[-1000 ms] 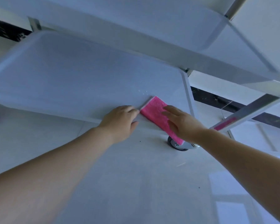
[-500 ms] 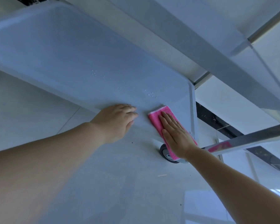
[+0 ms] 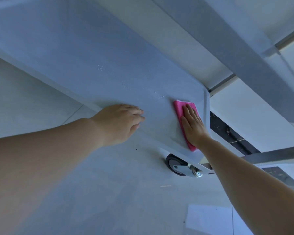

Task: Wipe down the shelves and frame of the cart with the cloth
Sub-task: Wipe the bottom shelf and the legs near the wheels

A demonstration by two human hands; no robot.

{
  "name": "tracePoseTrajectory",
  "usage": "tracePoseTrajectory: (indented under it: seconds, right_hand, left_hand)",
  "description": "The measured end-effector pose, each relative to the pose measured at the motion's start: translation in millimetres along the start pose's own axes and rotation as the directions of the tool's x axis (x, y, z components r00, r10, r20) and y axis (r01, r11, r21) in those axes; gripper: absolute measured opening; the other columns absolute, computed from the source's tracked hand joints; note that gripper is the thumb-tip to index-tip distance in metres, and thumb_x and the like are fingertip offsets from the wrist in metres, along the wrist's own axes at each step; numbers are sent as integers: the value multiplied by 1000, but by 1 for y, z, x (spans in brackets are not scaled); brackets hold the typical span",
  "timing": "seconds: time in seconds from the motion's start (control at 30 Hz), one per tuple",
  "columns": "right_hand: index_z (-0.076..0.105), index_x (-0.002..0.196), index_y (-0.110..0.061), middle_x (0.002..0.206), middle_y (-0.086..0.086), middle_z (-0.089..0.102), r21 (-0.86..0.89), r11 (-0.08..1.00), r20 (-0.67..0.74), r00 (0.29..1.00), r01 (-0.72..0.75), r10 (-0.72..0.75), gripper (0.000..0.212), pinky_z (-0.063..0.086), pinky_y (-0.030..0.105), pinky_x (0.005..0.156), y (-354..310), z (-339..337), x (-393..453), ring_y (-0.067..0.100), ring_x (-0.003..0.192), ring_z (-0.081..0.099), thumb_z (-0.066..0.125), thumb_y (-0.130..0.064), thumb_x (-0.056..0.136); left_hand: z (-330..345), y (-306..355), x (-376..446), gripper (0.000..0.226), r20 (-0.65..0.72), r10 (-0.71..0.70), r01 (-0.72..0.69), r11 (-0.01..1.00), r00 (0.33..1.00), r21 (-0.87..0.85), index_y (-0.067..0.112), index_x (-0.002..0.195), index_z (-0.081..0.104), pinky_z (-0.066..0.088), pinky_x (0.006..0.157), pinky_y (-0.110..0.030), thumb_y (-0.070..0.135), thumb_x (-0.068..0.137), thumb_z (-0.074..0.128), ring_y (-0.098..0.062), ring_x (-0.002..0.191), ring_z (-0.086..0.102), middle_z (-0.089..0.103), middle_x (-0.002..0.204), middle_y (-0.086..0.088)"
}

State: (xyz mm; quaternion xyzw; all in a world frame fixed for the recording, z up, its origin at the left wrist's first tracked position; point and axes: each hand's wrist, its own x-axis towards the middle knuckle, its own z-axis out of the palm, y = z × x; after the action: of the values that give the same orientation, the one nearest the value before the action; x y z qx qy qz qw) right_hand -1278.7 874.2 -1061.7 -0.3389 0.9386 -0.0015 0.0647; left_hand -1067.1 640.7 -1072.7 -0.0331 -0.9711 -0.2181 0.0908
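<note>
The cart's bottom shelf is a pale flat tray with a raised rim, running from upper left to lower right. A pink cloth lies flat on it near the right rim. My right hand presses on the cloth, palm down with fingers straight and together. Further left, my left hand rests on the shelf's near edge with its fingers curled over the rim. Small water drops dot the shelf beyond the hands.
The upper shelf hangs close above the right side. A metal frame bar crosses at the right. A grey caster wheel sits under the near right corner on the light tiled floor.
My right hand has slid the cloth further onto the shelf, toward the right rim. The left hand stays on the near edge. The view has tilted, so the shelf looks steeper.
</note>
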Motion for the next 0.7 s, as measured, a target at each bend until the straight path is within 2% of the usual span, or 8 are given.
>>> tracePoseTrajectory:
  seconds: [0.2, 0.4, 0.5, 0.6, 0.7]
  right_hand:
    - [4, 149, -20, 158, -5, -1, -9, 994, 20, 993, -113, 113, 55, -5, 25, 113, 18, -6, 40, 8, 144, -3, 15, -40, 99]
    - [3, 149, -18, 158, -4, 0, -13, 989, 19, 989, -149, 150, 54, -2, 29, 116, 28, -16, 74, 10, 145, -2, 14, -38, 100]
    - [4, 149, -17, 159, -2, 0, -20, 989, 24, 989, -144, 144, 54, -2, 30, 117, 35, -17, 84, 11, 145, -3, 13, -37, 100]
    - [3, 150, -17, 159, -3, -1, -33, 988, 26, 988, -153, 154, 55, -2, 31, 118, 42, -17, 94, 12, 145, -4, 12, -38, 100]
    - [4, 150, -17, 158, -3, -1, -29, 987, 26, 987, -159, 159, 55, -2, 31, 117, 47, -17, 101, 12, 145, -3, 13, -38, 100]
  left_hand:
    - [3, -3, 1, 43, 12, 30, -31, 999, 999, 27, 26, 142, 35, 10, 113, -21, 31, 100, 27, -8, 141, 21, 28, 153, 8]
    - [9, -3, -1, 43, -26, 22, -21, 999, 999, 24, 26, 142, 35, 10, 114, -22, 31, 100, 27, -7, 141, 20, 27, 153, 8]
    - [6, -5, 0, 44, 13, 13, -13, 1000, 1000, 22, 28, 143, 31, 6, 114, -22, 32, 100, 26, -6, 142, 15, 21, 155, 10]
    - [-4, -14, 1, 46, 88, 49, -58, 992, 995, 108, 33, 145, 23, 0, 113, -22, 36, 100, 22, -6, 143, 9, 9, 157, 11]
    - [-16, -30, 0, 48, 28, 25, -29, 983, 999, 183, 34, 145, 22, 0, 114, -25, 39, 98, 19, -9, 143, 11, 7, 158, 9]
